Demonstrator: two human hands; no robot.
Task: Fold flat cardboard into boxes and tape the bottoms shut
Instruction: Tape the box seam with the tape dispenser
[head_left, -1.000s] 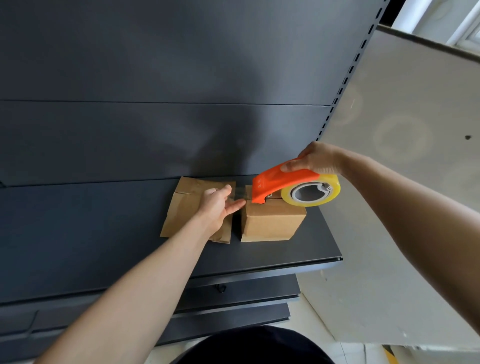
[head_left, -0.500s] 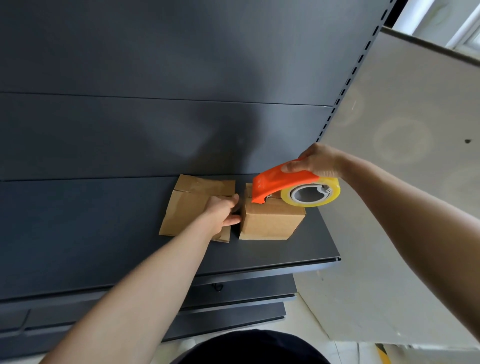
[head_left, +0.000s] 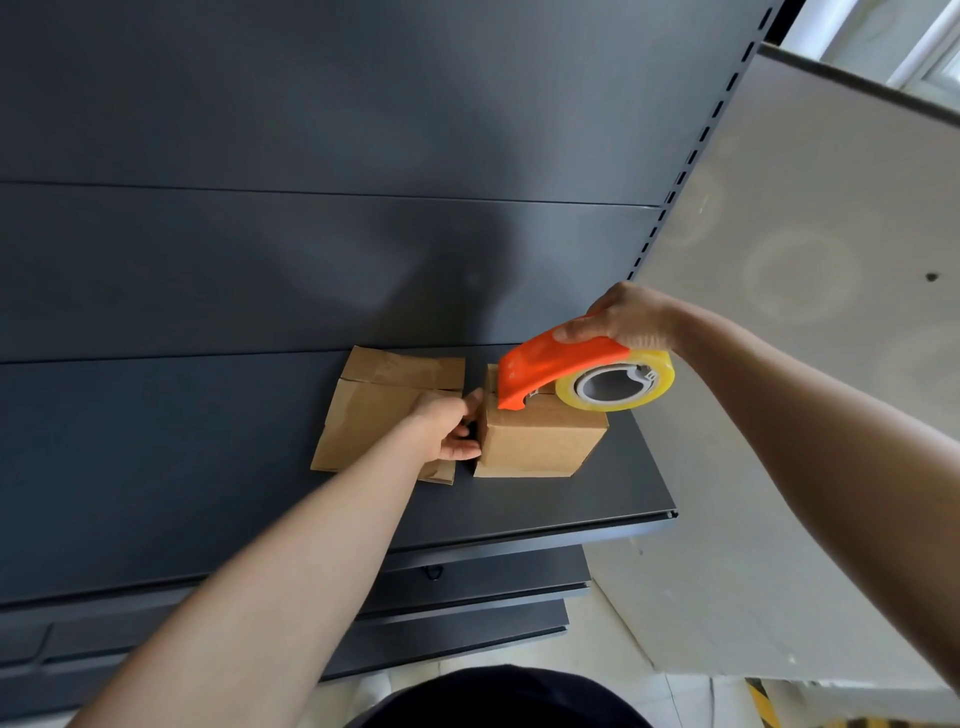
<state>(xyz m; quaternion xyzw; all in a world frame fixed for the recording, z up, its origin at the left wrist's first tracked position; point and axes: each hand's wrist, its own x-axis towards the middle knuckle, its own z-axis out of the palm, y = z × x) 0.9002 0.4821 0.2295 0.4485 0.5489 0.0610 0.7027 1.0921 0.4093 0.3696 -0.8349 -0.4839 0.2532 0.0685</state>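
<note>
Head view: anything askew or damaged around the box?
Only minor: the flat cardboard beside the box looks creased. The box sits square; left hand holds it, right hand holds the tape dispenser over it.

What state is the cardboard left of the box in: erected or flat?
Flat: the cardboard lies spread on the shelf beside the standing box, partly hidden by the left hand.

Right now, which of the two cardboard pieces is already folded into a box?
The box on the right, under the tape dispenser; the left hand holds it. The other cardboard lies flat.
</note>
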